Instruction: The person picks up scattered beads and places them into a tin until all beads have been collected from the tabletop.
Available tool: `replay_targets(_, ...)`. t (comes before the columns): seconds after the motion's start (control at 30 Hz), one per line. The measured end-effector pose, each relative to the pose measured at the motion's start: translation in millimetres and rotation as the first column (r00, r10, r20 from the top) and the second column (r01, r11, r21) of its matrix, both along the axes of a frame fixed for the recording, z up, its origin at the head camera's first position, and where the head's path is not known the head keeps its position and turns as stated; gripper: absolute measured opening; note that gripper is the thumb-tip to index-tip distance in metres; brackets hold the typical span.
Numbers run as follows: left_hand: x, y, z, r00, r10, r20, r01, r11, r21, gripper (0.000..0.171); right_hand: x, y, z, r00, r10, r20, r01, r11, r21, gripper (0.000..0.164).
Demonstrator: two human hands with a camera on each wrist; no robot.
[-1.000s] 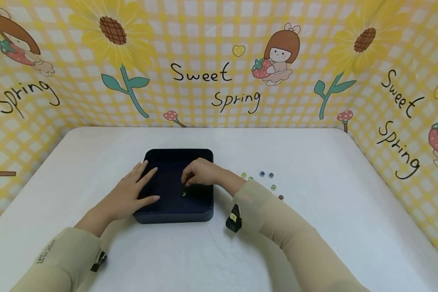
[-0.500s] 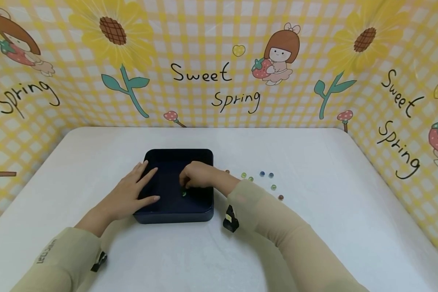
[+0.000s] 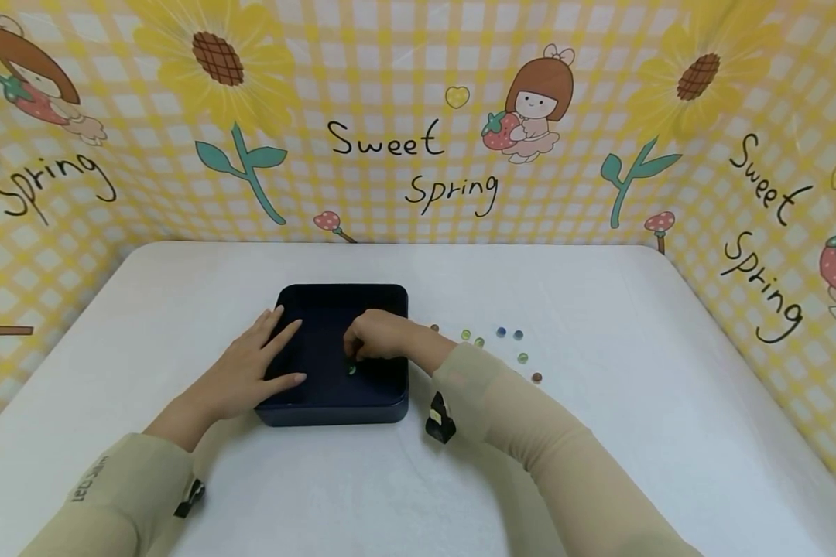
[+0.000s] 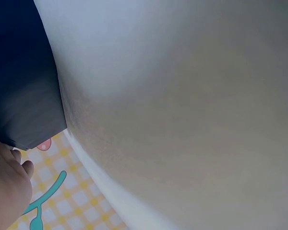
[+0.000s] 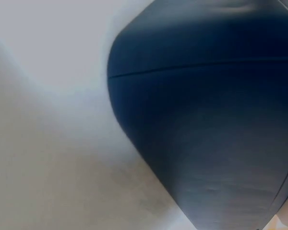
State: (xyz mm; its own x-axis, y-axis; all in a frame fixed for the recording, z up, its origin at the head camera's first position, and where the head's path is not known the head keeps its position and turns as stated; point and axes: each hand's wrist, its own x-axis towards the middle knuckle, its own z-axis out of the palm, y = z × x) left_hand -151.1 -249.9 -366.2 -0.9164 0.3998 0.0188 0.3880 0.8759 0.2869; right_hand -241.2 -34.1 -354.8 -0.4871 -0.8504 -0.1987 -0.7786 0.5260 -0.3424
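A dark navy rectangular box (image 3: 330, 415) with low walls stands open on the white table in the head view. My left hand (image 3: 247, 367) lies over its left rim, fingers spread and straight, the thumb reaching inside. My right hand (image 3: 379, 334) reaches over the right wall, fingers curled and pointing down close to the box floor. It pinches a small marble that its fingers mostly hide. Just below these fingertips a green glass marble (image 3: 351, 370) rests on the box floor. In the right wrist view the box wall (image 5: 216, 129) fills much of the picture.
Right of the box several loose marbles lie on the table: a brown marble (image 3: 435, 328) beside the right wrist, yellow-green marbles (image 3: 466, 335), blue marbles (image 3: 501, 332), a green marble (image 3: 523, 358) and another brown marble (image 3: 537, 377). A yellow checked cloth (image 3: 383, 77) encloses the back and sides.
My right hand has moved slightly left and lower inside the box, and a brown marble beside its wrist has come into view. The left hand and the box stay put.
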Motion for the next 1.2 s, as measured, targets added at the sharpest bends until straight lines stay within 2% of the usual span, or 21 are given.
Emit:
replay_targets(0.33, -0.8, 0, -1.4, 1.000, -0.001, -0.008, 0.001, 1.000, -0.001, 0.079, 0.7, 1, 1.8, 1.000, 0.004, -0.011, -0.004, 1.000, -0.008, 0.008)
replay_targets(0.63, -0.5, 1, -0.1, 1.000, 0.003, 0.015, -0.003, 1.000, -0.002, 0.080, 3.3, 9, 5.9, 1.000, 0.004, 0.018, -0.002, 0.993, -0.117, 0.012)
replay_targets(0.9, 0.3, 0, 0.2, 1.000, -0.006, 0.008, 0.006, 1.000, 0.002, 0.078, 7.7, 31, 6.6, 0.997, -0.031, 0.065, 0.047, 0.961, -0.274, 0.018)
replay_targets(1.1, 0.8, -1, -0.2, 1.000, -0.002, 0.017, 0.002, 1.000, 0.002, 0.079, 9.0, 47, 7.1, 0.994, -0.057, 0.098, 0.088, 0.933, -0.350, 0.020)
replay_targets(1.2, 0.0, -2, -0.6, 1.000, -0.004, 0.019, 0.004, 1.000, 0.004, 0.080, 9.3, 56, 11.6, 0.989, -0.095, 0.113, 0.131, 0.919, -0.372, 0.020)
